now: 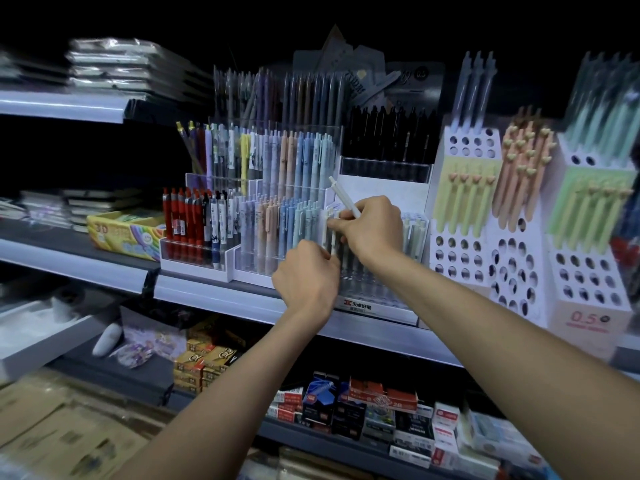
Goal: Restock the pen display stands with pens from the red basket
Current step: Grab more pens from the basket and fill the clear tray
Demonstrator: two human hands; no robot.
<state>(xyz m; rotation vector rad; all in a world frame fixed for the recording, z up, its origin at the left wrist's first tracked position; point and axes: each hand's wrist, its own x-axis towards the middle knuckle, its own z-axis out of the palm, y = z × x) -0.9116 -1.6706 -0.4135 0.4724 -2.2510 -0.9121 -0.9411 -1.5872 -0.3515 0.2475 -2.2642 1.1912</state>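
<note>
My right hand [370, 228] grips a white pen [343, 196] that sticks up and to the left from my fist, in front of a clear tiered pen stand [377, 289] on the middle shelf. Its fingertips also pinch the top of a pale pen [329, 230] standing in that stand. My left hand [306, 275] is just below and left, fingers curled against the lower part of the same pens; whether it holds one is hidden. The red basket is not in view.
Left of my hands stands a clear stand of pastel pens [277, 216] and one with red pens [187, 226]. To the right are white cardboard stands with holes [464, 251], holding green and peach pens. Boxed stationery [363, 410] fills the shelf below.
</note>
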